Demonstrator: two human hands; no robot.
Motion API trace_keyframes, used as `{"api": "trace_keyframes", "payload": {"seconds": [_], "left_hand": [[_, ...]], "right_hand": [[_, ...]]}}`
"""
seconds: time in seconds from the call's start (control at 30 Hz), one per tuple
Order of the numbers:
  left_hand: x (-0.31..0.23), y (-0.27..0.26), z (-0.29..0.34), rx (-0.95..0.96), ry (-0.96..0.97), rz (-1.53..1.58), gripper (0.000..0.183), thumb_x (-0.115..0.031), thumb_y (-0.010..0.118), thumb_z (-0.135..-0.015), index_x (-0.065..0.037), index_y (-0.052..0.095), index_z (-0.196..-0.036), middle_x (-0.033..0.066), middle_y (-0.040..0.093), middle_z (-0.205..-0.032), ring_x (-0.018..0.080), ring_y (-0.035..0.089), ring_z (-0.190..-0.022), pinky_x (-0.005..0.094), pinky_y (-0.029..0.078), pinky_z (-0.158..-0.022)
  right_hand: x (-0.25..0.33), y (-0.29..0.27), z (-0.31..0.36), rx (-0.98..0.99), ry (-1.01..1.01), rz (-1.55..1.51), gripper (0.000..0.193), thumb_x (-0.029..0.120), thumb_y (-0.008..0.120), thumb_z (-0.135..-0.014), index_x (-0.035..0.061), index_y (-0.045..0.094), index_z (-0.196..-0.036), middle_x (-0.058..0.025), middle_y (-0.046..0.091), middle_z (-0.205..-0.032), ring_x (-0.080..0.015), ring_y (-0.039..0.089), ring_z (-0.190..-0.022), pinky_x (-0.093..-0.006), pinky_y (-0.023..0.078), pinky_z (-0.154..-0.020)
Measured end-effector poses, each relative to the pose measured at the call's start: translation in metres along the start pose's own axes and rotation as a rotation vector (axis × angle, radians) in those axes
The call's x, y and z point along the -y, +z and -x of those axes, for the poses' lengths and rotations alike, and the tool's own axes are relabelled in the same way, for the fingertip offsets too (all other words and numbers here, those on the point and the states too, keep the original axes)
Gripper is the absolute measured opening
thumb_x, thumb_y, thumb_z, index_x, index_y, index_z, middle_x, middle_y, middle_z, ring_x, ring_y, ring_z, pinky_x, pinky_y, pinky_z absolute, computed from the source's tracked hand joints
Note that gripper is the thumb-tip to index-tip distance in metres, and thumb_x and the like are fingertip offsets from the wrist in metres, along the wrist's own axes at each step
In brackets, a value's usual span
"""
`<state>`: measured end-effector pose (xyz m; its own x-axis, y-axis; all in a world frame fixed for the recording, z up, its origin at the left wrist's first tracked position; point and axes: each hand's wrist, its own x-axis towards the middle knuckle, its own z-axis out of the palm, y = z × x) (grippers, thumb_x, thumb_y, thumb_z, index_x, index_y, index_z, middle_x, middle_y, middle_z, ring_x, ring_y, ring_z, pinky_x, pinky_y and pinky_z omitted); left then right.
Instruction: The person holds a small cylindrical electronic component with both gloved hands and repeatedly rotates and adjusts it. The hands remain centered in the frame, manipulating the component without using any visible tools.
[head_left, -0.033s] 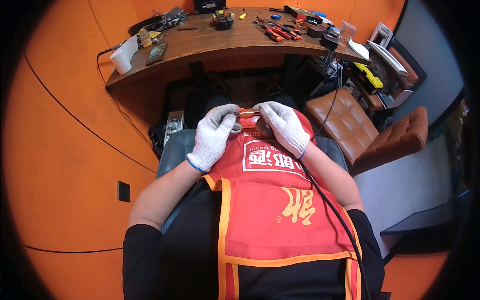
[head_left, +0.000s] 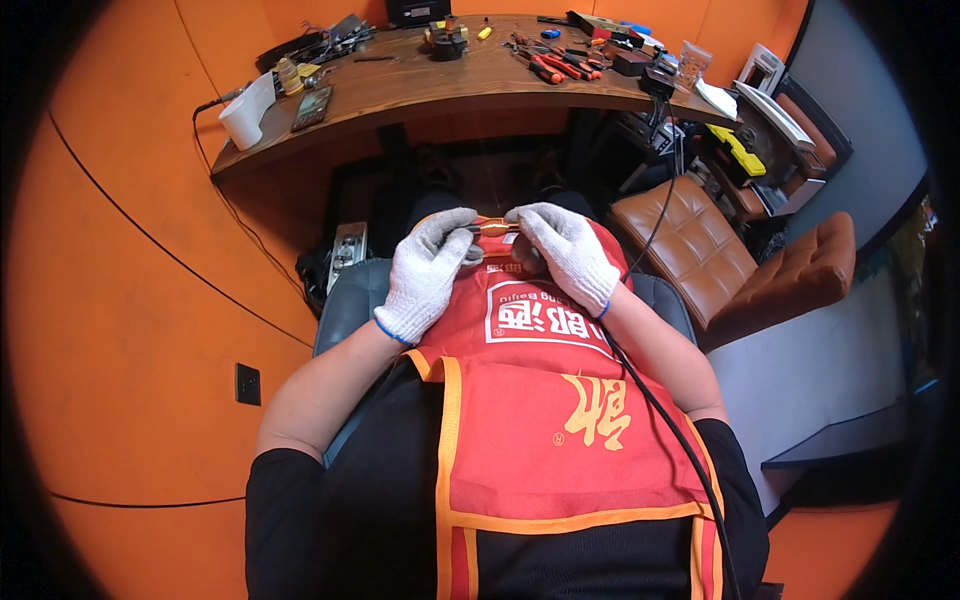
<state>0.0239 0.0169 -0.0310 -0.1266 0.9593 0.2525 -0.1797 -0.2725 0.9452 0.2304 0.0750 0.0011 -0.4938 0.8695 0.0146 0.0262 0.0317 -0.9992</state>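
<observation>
In white knit gloves with grey palms, both my hands are raised over my lap, a short gap between them. My left hand (head_left: 422, 278) pinches one dark end of a thin wire (head_left: 495, 229), which has a brownish-orange, copper-coloured stretch in its middle. The wire's other end is between the thumb and fingers of my right hand (head_left: 572, 252). It lies about level across the gap; its fine detail is too small to make out. Beneath the hands spreads a red apron (head_left: 560, 480) with yellow edging.
A brown wooden desk (head_left: 400, 85) stands ahead, with red-handled pliers (head_left: 560, 68), a paper roll (head_left: 245, 118) and a phone (head_left: 312, 108). To the right is a brown tufted chair (head_left: 690, 235). A black cable (head_left: 670, 435) runs down across the apron. An orange wall (head_left: 150, 350) rises at left.
</observation>
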Motion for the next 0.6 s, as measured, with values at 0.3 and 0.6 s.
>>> {"api": "trace_keyframes", "payload": {"seconds": [0.3, 0.6], "left_hand": [[0.002, -0.004, -0.008, 0.086, -0.075, 0.043, 0.028, -0.008, 0.055, -0.105, 0.0, 0.059, -0.132, 0.0094, 0.07, -0.108, 0.0139, 0.069, -0.088, 0.0278, 0.058, -0.081], [-0.001, -0.01, -0.013, 0.141, -0.186, 0.071, 0.024, -0.011, 0.058, -0.104, 0.0, 0.061, -0.126, 0.0073, 0.069, -0.105, 0.0117, 0.067, -0.086, 0.0262, 0.057, -0.077]], "right_hand": [[-0.001, 0.005, 0.003, -0.112, -0.191, 0.042, 0.031, 0.019, 0.058, -0.105, -0.002, 0.062, -0.128, -0.005, 0.068, -0.095, -0.0095, 0.06, -0.081, -0.0231, 0.05, -0.075], [0.002, 0.01, 0.007, -0.115, -0.22, 0.164, 0.032, 0.022, 0.058, -0.106, -0.0025, 0.064, -0.125, -0.004, 0.068, -0.099, -0.0084, 0.06, -0.083, -0.0228, 0.05, -0.075]]}}
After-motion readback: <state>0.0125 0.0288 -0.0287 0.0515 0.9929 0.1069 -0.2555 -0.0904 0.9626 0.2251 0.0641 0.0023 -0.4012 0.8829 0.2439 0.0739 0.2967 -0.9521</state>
